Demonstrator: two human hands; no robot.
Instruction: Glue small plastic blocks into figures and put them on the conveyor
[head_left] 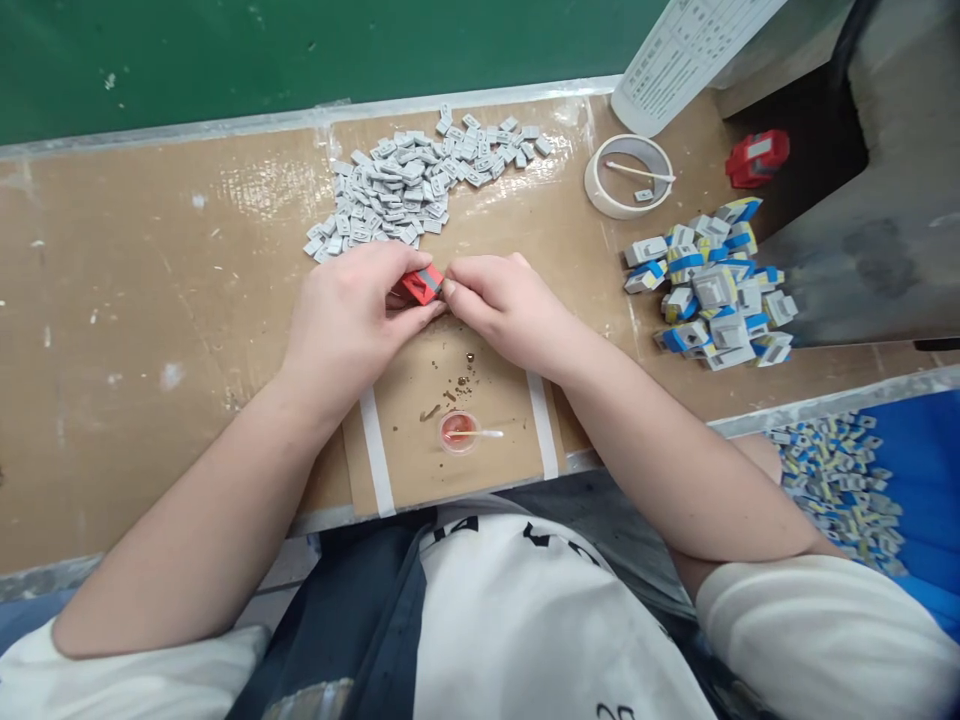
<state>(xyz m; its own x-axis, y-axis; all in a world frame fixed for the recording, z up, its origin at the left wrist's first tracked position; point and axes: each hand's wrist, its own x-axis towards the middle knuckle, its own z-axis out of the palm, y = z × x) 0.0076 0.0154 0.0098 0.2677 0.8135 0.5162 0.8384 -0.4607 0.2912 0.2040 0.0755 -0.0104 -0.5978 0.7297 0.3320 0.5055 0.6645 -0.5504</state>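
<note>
Between the thumb and fingers of my left hand (352, 305) is a small red block (423, 284) with a grey strip across its top. My right hand (506, 300) is closed in a pinch at the block's right end; whatever its fingertips hold is hidden. Just behind my left hand lies a heap of small grey plastic pieces (397, 185). Nearer my body, a shallow clear cup (458, 432) holds a reddish substance, with a cotton swab (480, 433) lying across it. Brown drops (461, 382) dot the board between the cup and my hands.
At the right is a pile of grey, blue and yellow blocks (712, 290). Behind it stand a white tape roll (628, 177) with a swab on it and another red block (757, 158). A blue bin (922, 480) at lower right contains many small pieces. Green wall (300, 50) borders the bench.
</note>
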